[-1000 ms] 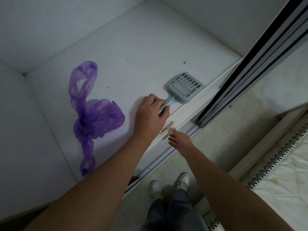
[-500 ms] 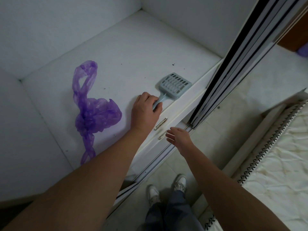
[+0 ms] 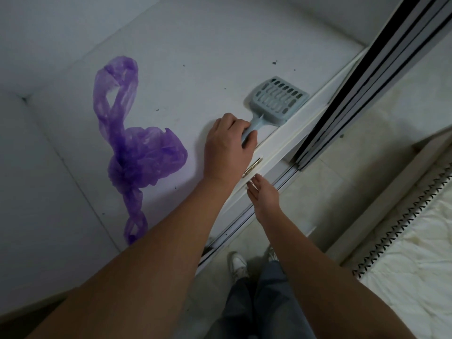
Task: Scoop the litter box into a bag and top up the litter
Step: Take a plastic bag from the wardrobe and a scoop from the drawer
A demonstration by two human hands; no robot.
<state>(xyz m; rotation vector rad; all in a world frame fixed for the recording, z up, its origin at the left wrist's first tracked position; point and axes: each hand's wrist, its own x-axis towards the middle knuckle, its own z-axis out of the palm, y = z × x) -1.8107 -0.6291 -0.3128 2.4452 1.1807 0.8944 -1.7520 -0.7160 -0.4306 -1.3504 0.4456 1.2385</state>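
Left hand is what I have curled around the handle of the pale blue slotted plastic litter scoop, centre frame on the white shelf; right hand hangs fingers-straight below. Crumpled purple plastic bag lies left.

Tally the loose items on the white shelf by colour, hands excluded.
Purple: 1, the plastic bag, lying crumpled on the shelf.
Grey-blue: 1, the slotted litter scoop, its handle gripped by the left hand.
Total: 2.
The right hand holds nothing, fingers straight, near the metal handle on the cabinet front.
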